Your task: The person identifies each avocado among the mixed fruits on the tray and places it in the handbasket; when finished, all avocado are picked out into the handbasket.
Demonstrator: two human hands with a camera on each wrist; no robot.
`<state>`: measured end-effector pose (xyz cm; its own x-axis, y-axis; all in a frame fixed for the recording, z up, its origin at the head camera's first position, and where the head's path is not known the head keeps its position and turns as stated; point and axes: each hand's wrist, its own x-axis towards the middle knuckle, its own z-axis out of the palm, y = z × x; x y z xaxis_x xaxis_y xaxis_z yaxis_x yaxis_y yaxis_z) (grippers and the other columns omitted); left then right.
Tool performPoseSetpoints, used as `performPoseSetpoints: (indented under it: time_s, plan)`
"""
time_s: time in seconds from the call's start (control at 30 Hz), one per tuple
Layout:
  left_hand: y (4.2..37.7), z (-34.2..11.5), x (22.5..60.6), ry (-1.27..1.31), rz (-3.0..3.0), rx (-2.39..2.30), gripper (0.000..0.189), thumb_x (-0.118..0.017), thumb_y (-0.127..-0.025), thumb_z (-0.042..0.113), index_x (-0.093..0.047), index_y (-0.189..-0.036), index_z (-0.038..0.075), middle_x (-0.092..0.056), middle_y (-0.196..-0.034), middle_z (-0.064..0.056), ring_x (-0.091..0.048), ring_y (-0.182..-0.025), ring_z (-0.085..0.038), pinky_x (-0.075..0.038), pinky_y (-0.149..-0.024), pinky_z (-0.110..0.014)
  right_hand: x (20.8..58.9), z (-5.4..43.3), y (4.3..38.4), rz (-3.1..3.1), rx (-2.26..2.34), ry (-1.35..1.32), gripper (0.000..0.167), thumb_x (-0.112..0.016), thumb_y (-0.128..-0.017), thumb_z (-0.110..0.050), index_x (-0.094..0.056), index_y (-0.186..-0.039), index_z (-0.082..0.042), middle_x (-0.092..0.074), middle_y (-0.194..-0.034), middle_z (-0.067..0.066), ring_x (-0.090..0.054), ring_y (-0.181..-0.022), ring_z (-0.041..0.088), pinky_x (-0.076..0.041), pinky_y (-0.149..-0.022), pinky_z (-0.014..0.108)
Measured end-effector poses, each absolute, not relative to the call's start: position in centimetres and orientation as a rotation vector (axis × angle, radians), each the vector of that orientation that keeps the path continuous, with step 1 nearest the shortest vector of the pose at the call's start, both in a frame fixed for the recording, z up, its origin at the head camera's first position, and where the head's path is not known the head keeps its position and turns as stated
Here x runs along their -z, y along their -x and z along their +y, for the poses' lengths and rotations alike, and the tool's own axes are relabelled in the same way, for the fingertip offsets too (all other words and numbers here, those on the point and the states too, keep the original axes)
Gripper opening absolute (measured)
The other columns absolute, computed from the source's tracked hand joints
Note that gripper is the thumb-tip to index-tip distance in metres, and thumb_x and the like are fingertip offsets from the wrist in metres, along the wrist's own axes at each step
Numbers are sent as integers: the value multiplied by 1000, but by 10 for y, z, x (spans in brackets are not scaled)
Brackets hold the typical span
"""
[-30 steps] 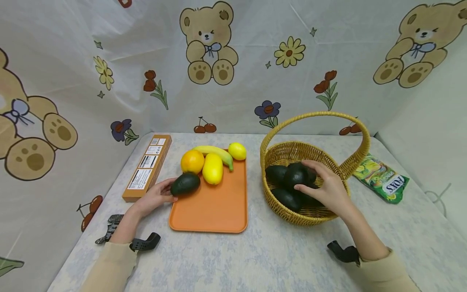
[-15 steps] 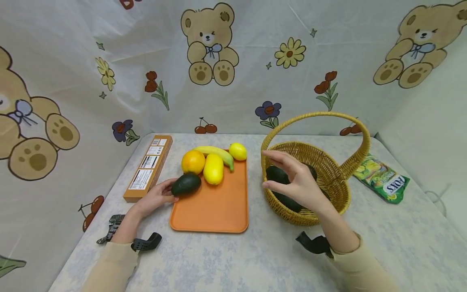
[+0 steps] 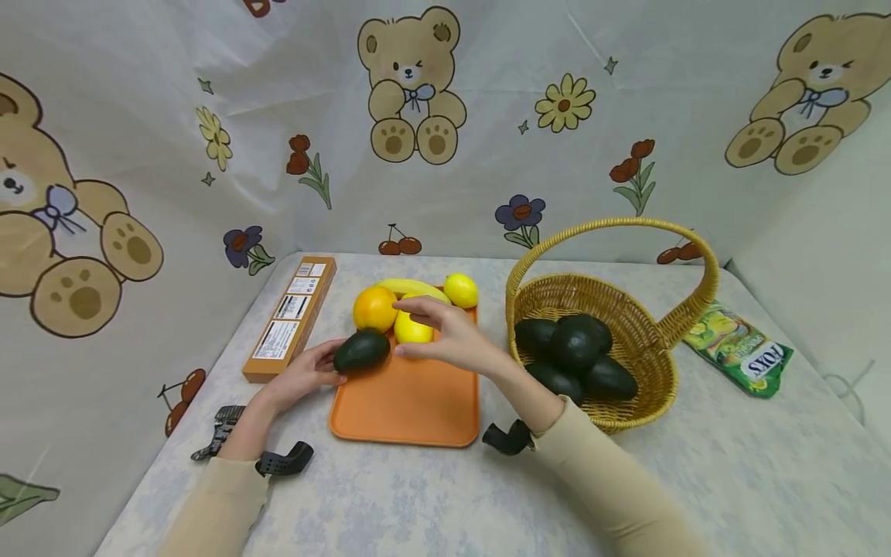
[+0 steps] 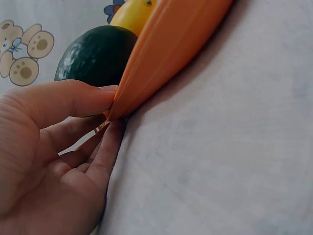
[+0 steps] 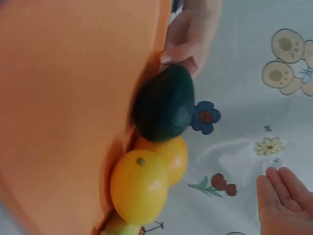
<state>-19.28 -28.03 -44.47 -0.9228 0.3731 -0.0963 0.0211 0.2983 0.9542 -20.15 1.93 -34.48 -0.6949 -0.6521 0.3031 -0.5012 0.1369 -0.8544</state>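
On the left, an avocado (image 3: pixel 362 350) lies at the edge of an orange tray (image 3: pixel 404 402). My left hand (image 3: pixel 295 379) pinches the tray's rim beside it, thumb on top and fingers below, as the left wrist view shows. My right hand (image 3: pixel 452 338) reaches over the tray with nothing in it; fingers and thumb spread apart, facing the avocado. It partly hides an oblong yellow fruit (image 3: pixel 412 331). Beside that fruit lie an orange (image 3: pixel 375 309), a banana (image 3: pixel 407 286) and a lemon (image 3: pixel 461 290).
A wicker basket (image 3: pixel 643 325) with a tall handle stands right of the tray, holding several avocados (image 3: pixel 581 343). A long cardboard box (image 3: pixel 292 317) lies at the left. Behind the basket's right side is a green FOX'S bag (image 3: pixel 741 352). A patterned cloth hangs behind.
My right hand has let go of an avocado in the basket and moved left over the tray. The left hand stays at the tray's rim.
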Motion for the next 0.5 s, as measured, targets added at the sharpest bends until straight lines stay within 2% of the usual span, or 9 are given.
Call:
performPoseSetpoints:
  time_s: [0.13, 0.3, 0.4, 0.5]
  plan:
    - [193, -279, 446, -353, 2271, -1656, 68, -67, -83, 2, -35, -143, 1, -35, -145, -19, -38, -129, -32, -39, -99, -29, 355, -2, 215, 2282, 1493, 1138, 61, -76, -80, -18, -50, -133, -3, -51, -134, 6, -48, -122, 18, -37, -100, 24]
    - [193, -280, 445, -340, 2268, -1657, 68, -67, -84, 3, -34, -144, 2, -35, -145, -18, -39, -129, -32, -38, -100, -31, 365, -25, 225, 2305, 1347, 1126, 64, -76, -81, -24, -48, -136, -4, -50, -136, 6, -47, -123, 27, -38, -101, 32]
    - [193, -280, 445, -340, 2256, -1659, 69, -66, -84, 2, -33, -144, 2, -35, -145, -19, -39, -129, -32, -39, -99, -30, 370, -35, 229, 2319, 1280, 1127, 65, -76, -81, -25, -48, -136, -3, -50, -136, 7, -47, -123, 26, -39, -100, 32]
    - [193, -281, 445, -339, 2252, -1657, 69, -66, -84, 2, -32, -144, 1, -34, -145, -20, -39, -129, -33, -40, -98, -29, 376, -42, 232, 2358, 1212, 1140, 64, -76, -81, -25, -49, -135, -3, -51, -134, 7, -47, -123, 21, -38, -100, 27]
